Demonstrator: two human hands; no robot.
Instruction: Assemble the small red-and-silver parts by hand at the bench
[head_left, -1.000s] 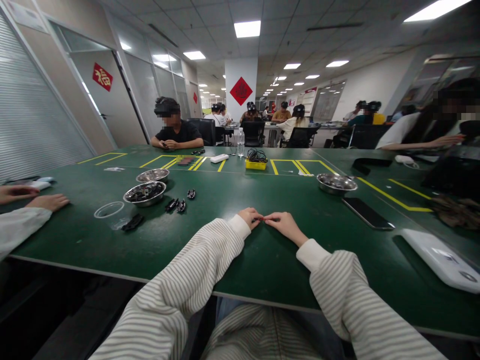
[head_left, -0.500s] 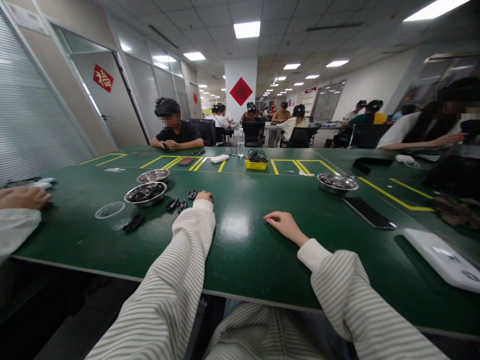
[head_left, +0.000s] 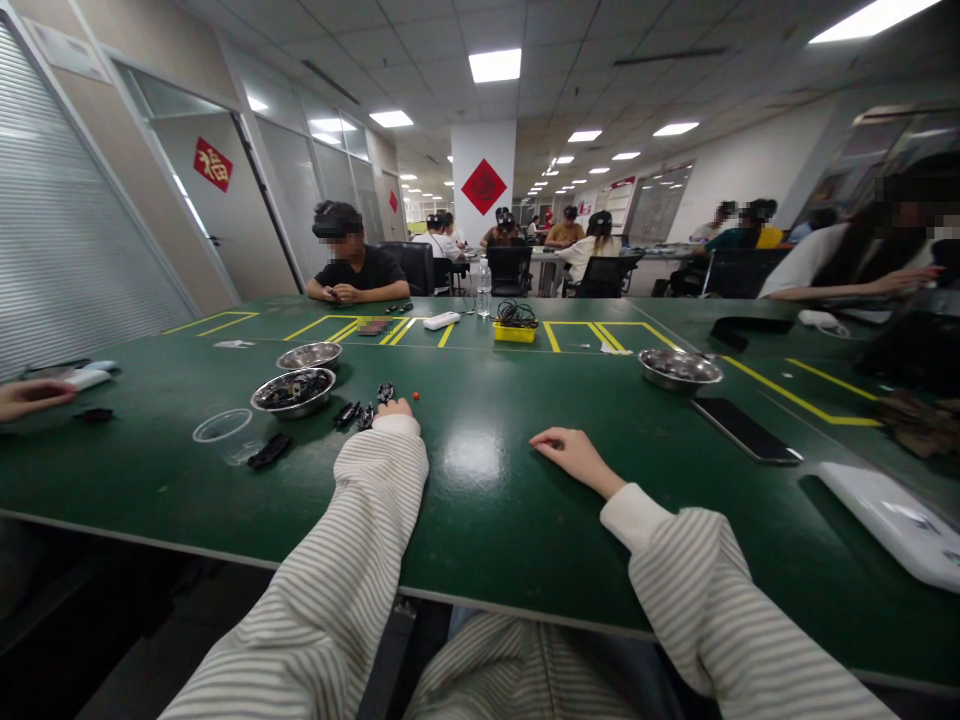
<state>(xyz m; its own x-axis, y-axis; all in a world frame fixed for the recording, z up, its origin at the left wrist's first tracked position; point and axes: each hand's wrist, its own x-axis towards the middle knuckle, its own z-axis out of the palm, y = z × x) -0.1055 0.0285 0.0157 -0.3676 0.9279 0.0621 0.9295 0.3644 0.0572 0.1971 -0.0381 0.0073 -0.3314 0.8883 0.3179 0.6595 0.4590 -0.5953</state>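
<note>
My left hand (head_left: pixel 395 408) reaches across the green table, knuckles up, beside several small black clip-like parts (head_left: pixel 365 416); its fingertips are mostly hidden, so I cannot tell whether it grips one. A tiny orange-red piece (head_left: pixel 416 396) lies just right of that hand. My right hand (head_left: pixel 574 455) rests on the tabletop with fingers curled together and nothing visible in them. Left of the black parts stands a steel bowl (head_left: pixel 292 408) filled with dark pieces. A longer black part (head_left: pixel 270 451) lies beside a clear plastic cup (head_left: pixel 225 430).
A second steel bowl (head_left: pixel 310 354) stands behind the filled one, and another bowl (head_left: pixel 681 380) is at right. Near it lie a phone (head_left: pixel 746 430) and a white device (head_left: pixel 892 520). A yellow box with cables (head_left: pixel 514 330) and a bottle (head_left: pixel 484 287) stand farther back. A co-worker's hand (head_left: pixel 37 398) is at far left.
My left hand has shifted left and slightly nearer, toward the black parts; the orange-red piece now shows where it was. My right hand stays put. The co-worker's hand at left has drawn back.
</note>
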